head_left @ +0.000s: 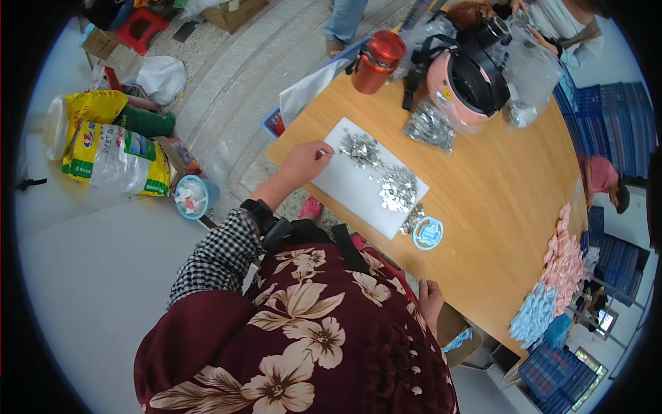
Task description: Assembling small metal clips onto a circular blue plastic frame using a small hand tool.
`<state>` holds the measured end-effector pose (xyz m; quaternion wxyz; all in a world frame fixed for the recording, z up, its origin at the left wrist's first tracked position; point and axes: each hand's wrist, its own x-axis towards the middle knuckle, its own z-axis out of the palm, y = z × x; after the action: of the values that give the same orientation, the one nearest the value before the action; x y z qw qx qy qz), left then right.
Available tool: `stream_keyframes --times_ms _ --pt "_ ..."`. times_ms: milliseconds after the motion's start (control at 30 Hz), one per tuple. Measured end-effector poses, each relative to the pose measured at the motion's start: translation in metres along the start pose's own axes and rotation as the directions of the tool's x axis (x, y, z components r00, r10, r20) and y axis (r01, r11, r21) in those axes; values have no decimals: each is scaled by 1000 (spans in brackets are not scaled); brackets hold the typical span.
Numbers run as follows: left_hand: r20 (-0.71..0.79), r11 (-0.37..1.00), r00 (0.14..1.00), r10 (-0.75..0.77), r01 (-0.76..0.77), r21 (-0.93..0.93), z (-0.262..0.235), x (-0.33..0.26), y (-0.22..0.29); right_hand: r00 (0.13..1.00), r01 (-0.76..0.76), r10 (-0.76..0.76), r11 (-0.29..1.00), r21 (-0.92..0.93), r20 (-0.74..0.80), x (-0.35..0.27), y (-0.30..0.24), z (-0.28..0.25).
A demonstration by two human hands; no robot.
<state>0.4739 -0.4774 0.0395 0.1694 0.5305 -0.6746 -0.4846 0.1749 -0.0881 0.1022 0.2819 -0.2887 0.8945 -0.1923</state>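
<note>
My left hand (308, 162) is at the left edge of a white board (348, 196), its fingers pinched together. Whatever they hold, if anything, is too small to make out. On the board lie two heaps of small shiny silver pieces, a far heap (360, 148) close to my left fingertips and a nearer heap (398, 188). More silver pieces (414, 219) spill past the board's near right corner, beside a round light-blue cut-out disc (427, 233). By the table's near edge my right hand (431, 305) has its fingers curled closed; their contents are hidden.
Toward the back of the wooden table (496, 200) stand a red flask (378, 62), a pink helmet (467, 81) and a clear bag of silver pieces (431, 126). Pink bows (562, 265) and blue bows (534, 314) are piled at the right. Another person (569, 27) is at the far side.
</note>
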Motion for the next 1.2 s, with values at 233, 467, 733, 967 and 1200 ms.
stream_keyframes --times_ms 233,467,733,967,1200 --pt "114 992 985 128 -126 -30 15 8 10 991 -85 107 971 -225 85 -12 -5 -1" --pt "158 987 974 160 -159 -20 28 2 -17 992 -6 37 969 -245 123 -14 -33 8" --pt "352 979 920 173 -200 40 27 6 18 989 -86 104 983 -160 105 -27 -41 25" --pt "320 865 923 214 -331 376 68 13 37 977 -210 212 974 -80 16 -67 -28 42" --pt "349 829 932 100 -272 489 88 25 51 958 -287 287 958 -12 -6 -94 -13 41"
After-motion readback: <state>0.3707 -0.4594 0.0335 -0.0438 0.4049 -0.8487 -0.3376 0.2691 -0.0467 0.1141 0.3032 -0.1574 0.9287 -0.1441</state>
